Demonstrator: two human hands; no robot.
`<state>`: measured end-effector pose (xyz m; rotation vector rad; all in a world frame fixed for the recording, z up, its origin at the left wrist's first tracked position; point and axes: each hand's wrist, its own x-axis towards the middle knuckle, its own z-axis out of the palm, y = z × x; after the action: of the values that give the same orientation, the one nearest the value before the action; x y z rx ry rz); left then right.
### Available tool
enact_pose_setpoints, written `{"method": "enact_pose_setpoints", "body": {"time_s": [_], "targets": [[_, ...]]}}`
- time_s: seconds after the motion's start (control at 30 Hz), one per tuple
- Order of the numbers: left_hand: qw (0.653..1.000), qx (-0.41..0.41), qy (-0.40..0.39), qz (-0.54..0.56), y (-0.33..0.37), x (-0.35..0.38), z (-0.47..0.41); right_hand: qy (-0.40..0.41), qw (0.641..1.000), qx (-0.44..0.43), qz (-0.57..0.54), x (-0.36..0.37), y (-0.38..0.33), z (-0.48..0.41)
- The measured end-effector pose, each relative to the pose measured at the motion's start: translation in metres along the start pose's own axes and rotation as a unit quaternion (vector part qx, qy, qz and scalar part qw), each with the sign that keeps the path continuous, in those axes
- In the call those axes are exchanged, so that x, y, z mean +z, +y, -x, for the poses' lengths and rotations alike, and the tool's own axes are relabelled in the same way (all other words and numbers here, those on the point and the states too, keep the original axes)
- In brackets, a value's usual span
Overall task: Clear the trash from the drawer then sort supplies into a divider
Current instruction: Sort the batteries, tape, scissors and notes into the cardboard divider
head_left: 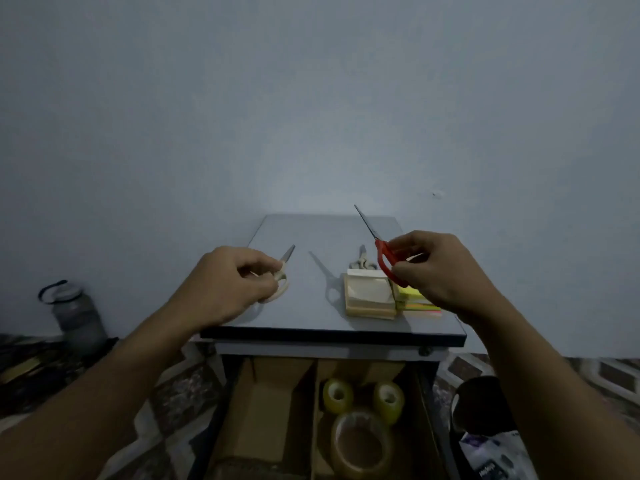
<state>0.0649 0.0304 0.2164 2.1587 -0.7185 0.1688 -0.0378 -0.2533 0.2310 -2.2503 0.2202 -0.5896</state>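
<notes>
Your left hand point(239, 282) pinches the cream scissors point(281, 275) near the table's point(332, 327) left edge, right hand point(433, 268) clamps the red scissors point(382, 251); stiff, light, pointed, so keep to the handles

A worktop point(332, 237) stands against the wall. Over its left part the left hand point(221, 285) holds scissors point(282, 275), blades pointing away. Over its right part the right hand point(440, 268) holds a second pair point(381, 251) above a notepad stack point(369, 294), with sticky notes point(414, 299) just beside the stack on its right. A third pair point(362, 259) lies on the worktop behind the stack. Below the front edge, the open drawer point(427, 393) holds a divider point(270, 403); its right compartment contains three tape rolls point(360, 441), two behind one. A bottle point(78, 317) stands on the floor at left; a bag point(495, 448) lies at right.
</notes>
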Motion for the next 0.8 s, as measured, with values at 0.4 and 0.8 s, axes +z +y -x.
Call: {"method": "enact_pose_setpoints", "body": {"time_s": [0.4, 0.8], "targets": [[0.99, -0.034, -0.138, -0.023, -0.07, 0.045, 0.112, -0.045, 0.997, -0.001, -0.068, 0.031, -0.001, 0.096], [0.951, -0.033, -0.251, -0.178, -0.112, 0.118, 0.088, -0.077, 0.992, 0.021, -0.095, 0.044, 0.008, 0.119]]}}
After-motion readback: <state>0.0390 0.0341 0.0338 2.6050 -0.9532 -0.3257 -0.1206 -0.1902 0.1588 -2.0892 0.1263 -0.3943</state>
